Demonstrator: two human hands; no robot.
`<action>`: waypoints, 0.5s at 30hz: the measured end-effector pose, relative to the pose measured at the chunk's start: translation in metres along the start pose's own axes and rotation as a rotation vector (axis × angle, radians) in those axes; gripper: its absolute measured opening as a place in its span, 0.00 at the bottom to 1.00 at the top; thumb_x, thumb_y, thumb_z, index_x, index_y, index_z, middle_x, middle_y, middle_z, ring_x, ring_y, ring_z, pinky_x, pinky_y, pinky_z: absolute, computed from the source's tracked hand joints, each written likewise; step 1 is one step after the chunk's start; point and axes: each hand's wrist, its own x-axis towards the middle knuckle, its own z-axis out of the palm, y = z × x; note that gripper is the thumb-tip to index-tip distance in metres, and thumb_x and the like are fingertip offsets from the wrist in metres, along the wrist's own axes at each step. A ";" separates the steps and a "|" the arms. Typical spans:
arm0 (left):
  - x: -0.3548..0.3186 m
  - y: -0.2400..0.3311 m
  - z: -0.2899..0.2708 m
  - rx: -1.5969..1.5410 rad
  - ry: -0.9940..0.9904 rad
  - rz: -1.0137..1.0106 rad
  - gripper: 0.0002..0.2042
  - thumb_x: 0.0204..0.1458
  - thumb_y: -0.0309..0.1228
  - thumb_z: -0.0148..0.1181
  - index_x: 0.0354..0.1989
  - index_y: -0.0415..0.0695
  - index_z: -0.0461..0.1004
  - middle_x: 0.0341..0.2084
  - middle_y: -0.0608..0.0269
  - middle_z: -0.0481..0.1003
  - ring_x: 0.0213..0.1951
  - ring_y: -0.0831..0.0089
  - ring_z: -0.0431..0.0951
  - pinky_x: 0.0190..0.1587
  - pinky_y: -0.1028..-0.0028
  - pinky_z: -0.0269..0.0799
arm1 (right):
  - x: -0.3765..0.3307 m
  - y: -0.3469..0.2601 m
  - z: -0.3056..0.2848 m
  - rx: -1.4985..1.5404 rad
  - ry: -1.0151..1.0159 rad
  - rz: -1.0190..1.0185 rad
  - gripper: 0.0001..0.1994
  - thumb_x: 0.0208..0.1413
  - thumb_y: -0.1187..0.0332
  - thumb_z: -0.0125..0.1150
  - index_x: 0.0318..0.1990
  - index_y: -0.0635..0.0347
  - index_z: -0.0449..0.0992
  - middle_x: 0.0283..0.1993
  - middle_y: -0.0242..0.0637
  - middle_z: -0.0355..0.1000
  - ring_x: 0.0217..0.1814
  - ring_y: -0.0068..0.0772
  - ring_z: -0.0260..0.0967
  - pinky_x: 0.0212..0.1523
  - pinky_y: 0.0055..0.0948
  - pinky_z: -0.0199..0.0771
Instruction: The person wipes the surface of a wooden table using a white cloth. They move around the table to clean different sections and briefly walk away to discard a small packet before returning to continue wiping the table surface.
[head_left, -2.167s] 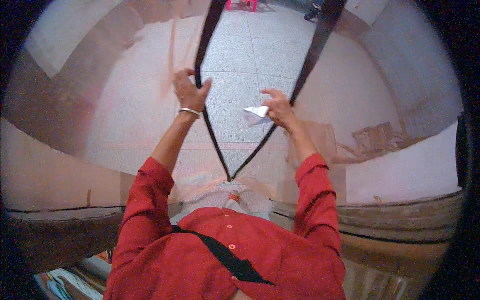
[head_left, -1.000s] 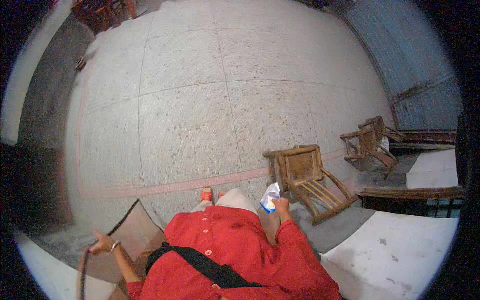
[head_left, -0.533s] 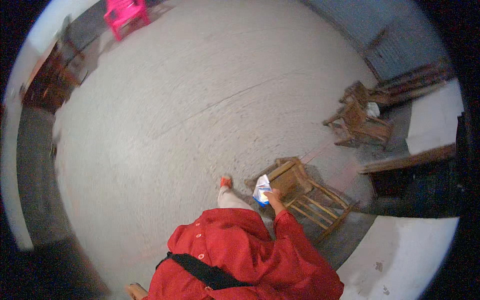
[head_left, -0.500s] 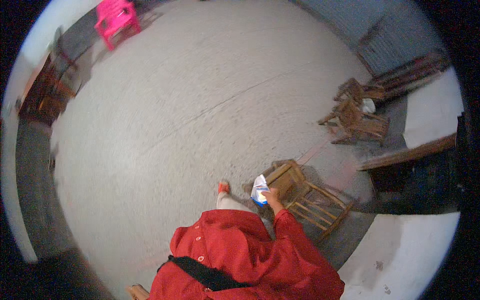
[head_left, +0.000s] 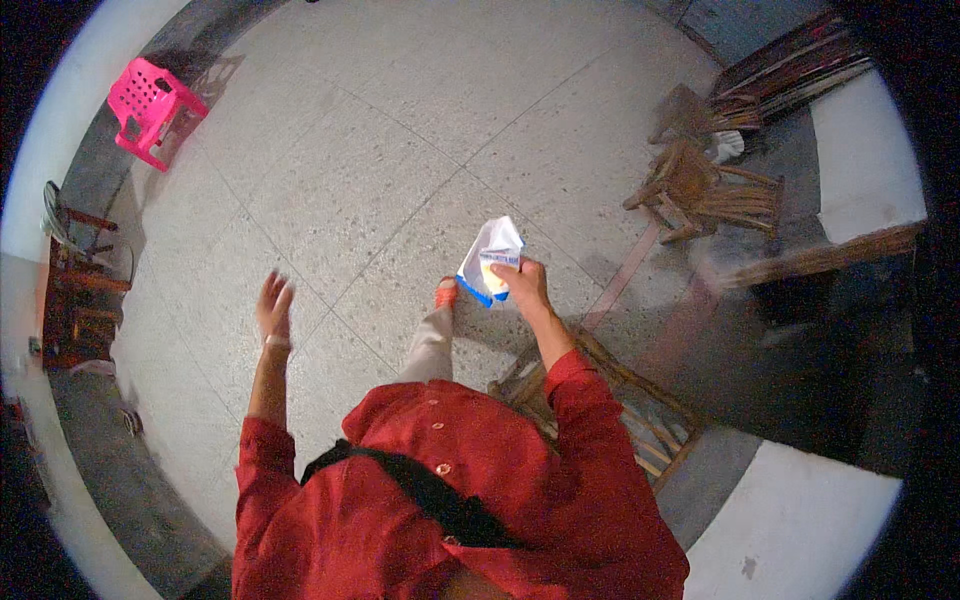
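My right hand [head_left: 530, 285] is closed on an opened packet [head_left: 490, 245], white with blue edges and a pale yellow patch near the thumb. The packet looks crumpled and hangs in front of my body, above the floor; what it contains cannot be made out. Out to the left, my left hand [head_left: 275, 308] is raised over the floor with its fingers stretched out and nothing in it. Between the two hands, farther down, my foot in an orange-red sandal [head_left: 445, 292] steps forward.
Beside my right arm stands a wooden chair [head_left: 655, 455], partly hidden by my sleeve. More wooden chairs [head_left: 725, 190] stand by the right wall. A pink plastic chair [head_left: 150, 112] is at the far left, with dark wooden furniture [head_left: 88, 310] nearer along that wall.
My left hand has come into view at the left. My right hand has lifted the packet forward, away from the wooden chair. The surroundings have shifted as I walk and turn.
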 end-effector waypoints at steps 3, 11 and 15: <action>0.045 0.090 0.134 0.301 -0.270 0.191 0.24 0.50 0.29 0.58 0.58 0.45 0.63 0.52 0.61 0.68 0.55 0.69 0.66 0.58 0.67 0.60 | 0.033 -0.059 -0.025 -0.066 -0.005 -0.057 0.14 0.43 0.63 0.63 0.29 0.68 0.75 0.23 0.39 0.73 0.24 0.27 0.69 0.26 0.29 0.68; 0.115 0.188 0.428 0.565 -0.963 0.920 0.27 0.38 0.38 0.68 0.51 0.50 0.71 0.51 0.65 0.70 0.61 0.56 0.56 0.62 0.55 0.50 | 0.136 -0.119 -0.110 -0.733 0.214 -0.008 0.12 0.41 0.63 0.60 0.28 0.63 0.74 0.30 0.49 0.72 0.34 0.52 0.71 0.35 0.43 0.70; 0.133 0.191 0.536 0.768 -1.181 1.175 0.23 0.39 0.43 0.66 0.46 0.53 0.75 0.48 0.70 0.72 0.63 0.59 0.52 0.64 0.46 0.40 | 0.176 -0.130 -0.146 -0.769 0.303 0.028 0.10 0.41 0.64 0.60 0.29 0.60 0.74 0.31 0.46 0.72 0.35 0.50 0.71 0.37 0.43 0.70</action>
